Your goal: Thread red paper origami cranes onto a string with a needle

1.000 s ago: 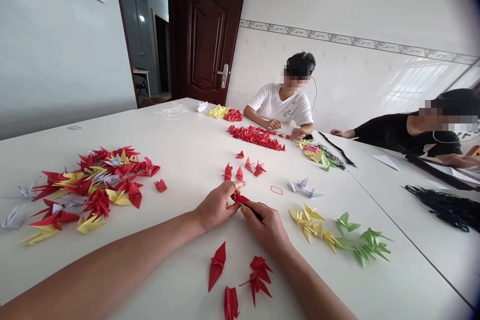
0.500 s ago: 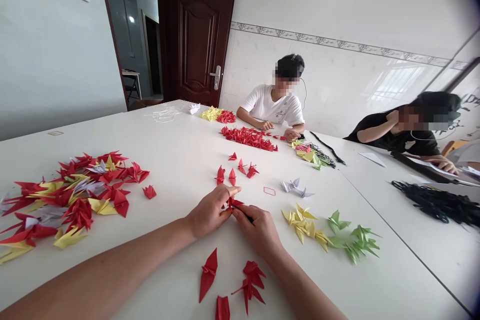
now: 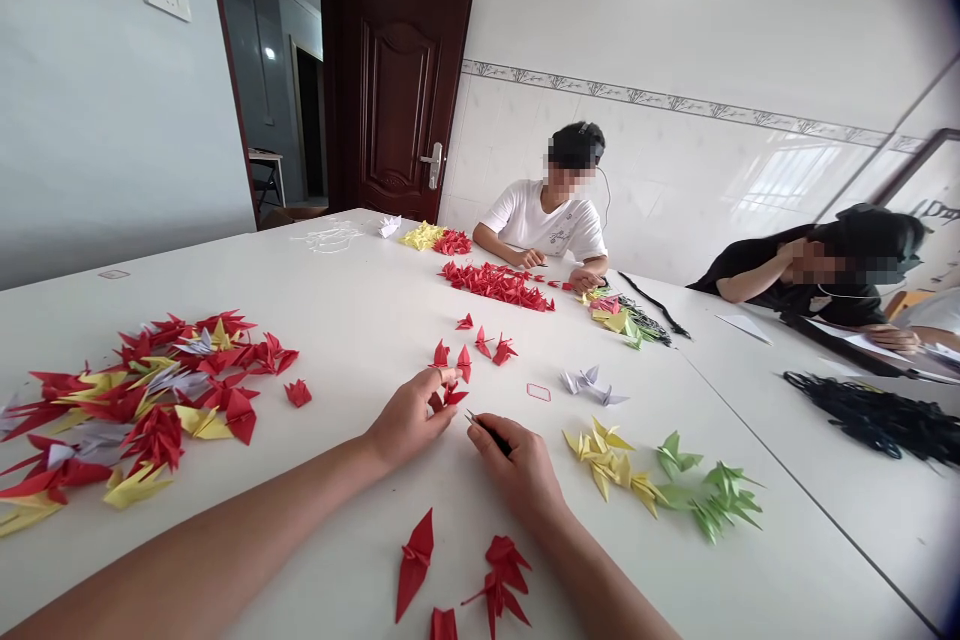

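Observation:
My left hand [image 3: 411, 417] pinches a small red paper crane [image 3: 453, 395] between thumb and fingers, just above the white table. To its right, my right hand [image 3: 520, 465] grips dark tweezers [image 3: 491, 434], whose pointed tips face the crane but stand apart from it. Several finished red cranes [image 3: 501, 350] sit just beyond my left hand. Between my forearms lie a flat red folded piece [image 3: 415, 565], a cluster of red cranes [image 3: 501, 580] and a red folded paper [image 3: 443, 624] cut off by the lower frame edge.
A mixed pile of red, yellow and white cranes [image 3: 156, 428] spreads at the left. Yellow cranes [image 3: 611, 460], green cranes [image 3: 720, 495] and white cranes [image 3: 591, 386] lie to the right. Two people sit across the table, near a red crane pile [image 3: 496, 286] and black cords [image 3: 874, 412].
My hands have drawn apart. The tweezers have come away from the red crane, and my left hand has shifted slightly left with the crane in it. The camera has tilted up slightly.

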`<state>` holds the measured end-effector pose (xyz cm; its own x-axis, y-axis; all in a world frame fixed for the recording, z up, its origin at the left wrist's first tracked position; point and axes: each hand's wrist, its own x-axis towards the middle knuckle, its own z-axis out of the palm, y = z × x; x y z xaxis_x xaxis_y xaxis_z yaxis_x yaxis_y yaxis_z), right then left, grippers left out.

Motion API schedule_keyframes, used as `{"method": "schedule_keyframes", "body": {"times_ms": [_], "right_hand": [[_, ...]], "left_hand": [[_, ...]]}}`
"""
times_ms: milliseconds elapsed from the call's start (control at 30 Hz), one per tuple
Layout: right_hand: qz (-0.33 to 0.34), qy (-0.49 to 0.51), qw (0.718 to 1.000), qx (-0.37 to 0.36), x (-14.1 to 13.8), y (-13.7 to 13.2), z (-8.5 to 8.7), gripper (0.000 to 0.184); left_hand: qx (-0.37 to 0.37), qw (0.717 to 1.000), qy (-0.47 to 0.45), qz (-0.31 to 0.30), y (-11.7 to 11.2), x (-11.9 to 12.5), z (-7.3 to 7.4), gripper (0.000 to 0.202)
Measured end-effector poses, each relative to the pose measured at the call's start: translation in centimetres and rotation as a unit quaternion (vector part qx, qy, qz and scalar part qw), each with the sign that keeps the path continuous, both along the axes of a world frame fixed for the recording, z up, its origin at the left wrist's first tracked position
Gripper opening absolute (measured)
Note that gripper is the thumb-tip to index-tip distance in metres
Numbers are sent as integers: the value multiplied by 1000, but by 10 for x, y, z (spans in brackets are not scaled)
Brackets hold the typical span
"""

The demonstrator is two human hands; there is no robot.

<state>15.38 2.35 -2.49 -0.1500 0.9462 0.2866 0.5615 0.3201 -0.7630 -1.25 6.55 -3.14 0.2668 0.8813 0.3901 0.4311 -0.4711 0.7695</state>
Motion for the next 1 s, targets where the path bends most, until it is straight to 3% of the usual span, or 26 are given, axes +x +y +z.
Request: {"method": "schedule_keyframes", "body": {"times_ms": [167, 267, 333, 400, 467, 567, 767, 1000], "right_hand": [[-27, 107, 993, -48, 3, 3, -2, 34], [-66, 215, 971, -83, 7, 8, -5, 38], [-81, 277, 952, -107, 9, 10, -4, 39], [-82, 312, 939, -121, 11, 11, -3, 40], [-78, 328, 934, -121, 11, 11, -1, 40], [-76, 332, 933, -117, 10, 10, -1, 41], [-60, 301, 945, -109, 10, 10, -3, 40], [-49, 289, 951, -102, 12, 11, -5, 41]], "left_hand": [[2, 999, -39, 30, 2, -1, 2, 49], [21, 998, -50, 39, -10, 2, 8, 34], [-17, 998, -47, -29, -23, 5, 15, 22], [-68, 985, -31, -157, -38, 9, 23, 17], [-113, 959, 2, -260, -53, 13, 29, 26], [-149, 932, 64, -323, -66, 18, 32, 46], [-151, 925, 60, -344, -66, 20, 23, 37], [-278, 926, -23, -255, -54, 20, 12, 20]]}}
